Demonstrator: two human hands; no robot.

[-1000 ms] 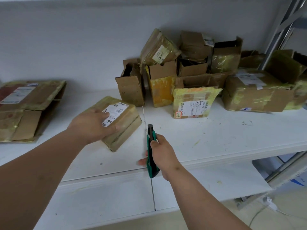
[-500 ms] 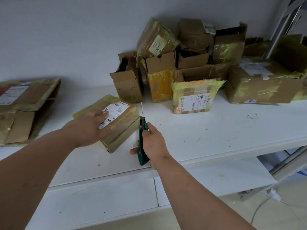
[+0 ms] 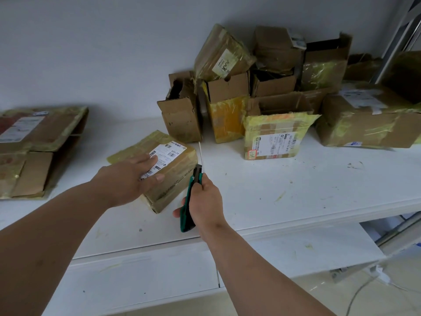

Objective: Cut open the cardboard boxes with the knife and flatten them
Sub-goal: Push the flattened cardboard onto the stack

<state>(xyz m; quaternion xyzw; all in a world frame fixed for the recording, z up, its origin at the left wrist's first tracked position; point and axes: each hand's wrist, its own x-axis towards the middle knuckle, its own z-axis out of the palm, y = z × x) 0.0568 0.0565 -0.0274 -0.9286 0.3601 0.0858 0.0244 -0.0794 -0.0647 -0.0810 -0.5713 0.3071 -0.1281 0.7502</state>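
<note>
Left hand [image 3: 129,179]: flat, fingers straight, pressing taped box [image 3: 159,169].
Right hand [image 3: 205,201]: gripping green knife [image 3: 190,201], at box's 3 o'clock.
Advice: slice tape seam, blade away from fingers.

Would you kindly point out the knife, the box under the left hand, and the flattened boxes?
knife [image 3: 195,179], head view, green handle by the blade.
taped box [image 3: 180,169], head view, right side face.
flattened boxes [image 3: 45,133], head view, top sheet's brown face.

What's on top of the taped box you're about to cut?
The left hand lies flat on the taped box, fingers straight, partly covering its white shipping label. The label's lower part is hidden under the fingers. The right hand holds the green knife beside the box.
</note>
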